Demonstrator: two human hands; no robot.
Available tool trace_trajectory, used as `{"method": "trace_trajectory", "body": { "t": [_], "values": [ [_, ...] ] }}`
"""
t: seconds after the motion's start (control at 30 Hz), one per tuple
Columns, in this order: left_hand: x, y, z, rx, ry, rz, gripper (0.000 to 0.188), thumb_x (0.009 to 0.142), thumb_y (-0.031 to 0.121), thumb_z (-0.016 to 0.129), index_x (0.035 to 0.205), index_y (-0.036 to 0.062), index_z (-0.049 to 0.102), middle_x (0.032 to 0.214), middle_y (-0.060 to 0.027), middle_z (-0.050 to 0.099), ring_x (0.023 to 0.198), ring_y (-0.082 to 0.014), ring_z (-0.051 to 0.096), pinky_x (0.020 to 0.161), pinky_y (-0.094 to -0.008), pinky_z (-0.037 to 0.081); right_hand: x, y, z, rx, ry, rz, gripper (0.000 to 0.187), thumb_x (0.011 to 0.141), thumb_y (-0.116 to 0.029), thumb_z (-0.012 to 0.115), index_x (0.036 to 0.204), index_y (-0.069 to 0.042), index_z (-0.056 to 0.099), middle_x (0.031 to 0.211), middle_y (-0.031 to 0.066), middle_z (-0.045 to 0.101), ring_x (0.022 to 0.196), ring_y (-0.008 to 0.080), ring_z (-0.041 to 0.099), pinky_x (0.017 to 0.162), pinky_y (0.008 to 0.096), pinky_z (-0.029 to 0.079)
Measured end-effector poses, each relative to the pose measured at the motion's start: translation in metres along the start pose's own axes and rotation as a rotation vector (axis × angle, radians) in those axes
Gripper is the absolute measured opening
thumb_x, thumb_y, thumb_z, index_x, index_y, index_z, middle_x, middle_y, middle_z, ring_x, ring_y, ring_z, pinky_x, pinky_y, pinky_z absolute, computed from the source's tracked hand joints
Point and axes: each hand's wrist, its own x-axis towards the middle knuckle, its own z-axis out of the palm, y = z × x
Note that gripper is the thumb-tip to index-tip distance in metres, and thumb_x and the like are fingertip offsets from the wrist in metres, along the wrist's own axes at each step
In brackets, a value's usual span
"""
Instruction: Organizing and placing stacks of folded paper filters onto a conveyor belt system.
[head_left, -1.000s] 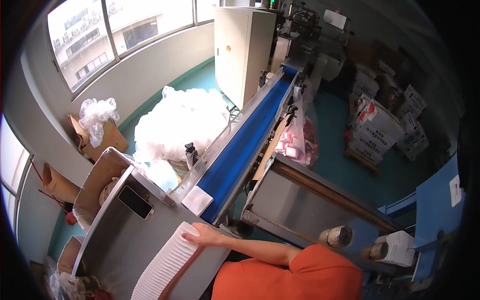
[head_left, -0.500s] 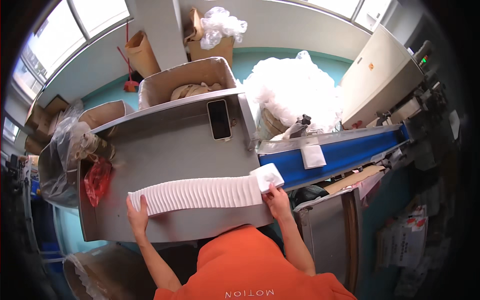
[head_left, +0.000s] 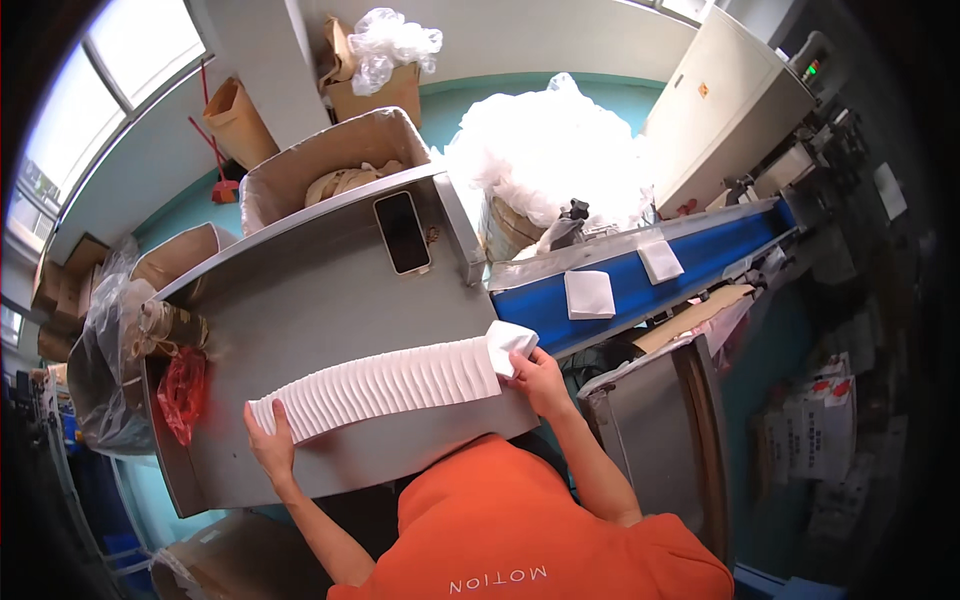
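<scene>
A long row of folded white paper napkins (head_left: 390, 385) stands on edge, tightly packed, along the near side of a grey metal table. At its left end is my left hand (head_left: 271, 447), thumb on the near face and fingers around the outer end. My right hand (head_left: 540, 382) is at the other end, its fingers closed on a folded white napkin (head_left: 507, 343) that sits tilted against the row. How many layers that piece has cannot be made out.
Right of the table runs a blue conveyor belt (head_left: 530, 308) carrying two white folded napkins (head_left: 590, 296). A phone (head_left: 402, 235) lies near the table's far edge. At the left are a red plastic bag (head_left: 183, 395) and a roll of twine (head_left: 172, 325). Cardboard boxes (head_left: 300, 160) stand behind.
The belt now shows two folded napkins where one was visible. My right hand has tilted the napkin at the row's right end. The whole view has shifted and turned slightly.
</scene>
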Motion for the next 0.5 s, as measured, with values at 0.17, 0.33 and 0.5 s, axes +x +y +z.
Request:
{"method": "trace_trajectory", "body": {
  "t": [0.17,0.33,0.5],
  "values": [
    [0.003,0.000,0.015,-0.004,-0.056,0.092,0.069,0.092,0.046,0.060,0.139,0.0000,0.041,0.132,-0.0281,0.052,0.121,-0.0414,0.052,0.101,-0.0430,0.041,-0.011,-0.019,0.031,-0.685,0.040,-0.193,0.054,0.091,-0.051,0.060,0.111,-0.001,0.059,0.105,0.0151,0.065,0.095,0.0255,0.063,0.085,0.0339,0.048],
    [-0.006,0.030,-0.005,0.036,0.055,0.218,0.069,0.086,0.048,0.069,0.122,-0.0087,0.053,0.116,-0.0317,0.059,0.107,-0.0426,0.058,0.093,-0.0473,0.048,0.011,0.025,0.030,-0.146,-0.188,0.049,0.047,0.094,-0.051,0.053,0.107,-0.006,0.064,0.097,0.0033,0.064,0.090,0.0118,0.059,0.074,0.0303,0.049],
    [-0.012,0.031,-0.010,0.109,0.097,0.323,0.060,0.086,0.043,0.070,0.114,-0.0092,0.058,0.106,-0.0299,0.063,0.097,-0.0423,0.062,0.087,-0.0460,0.052,-0.001,0.022,-0.003,-0.045,-0.205,0.028,0.042,0.089,-0.036,0.067,0.117,-0.005,0.060,0.106,0.0047,0.063,0.091,0.0126,0.061,0.072,0.0265,0.054]
  ]
}}
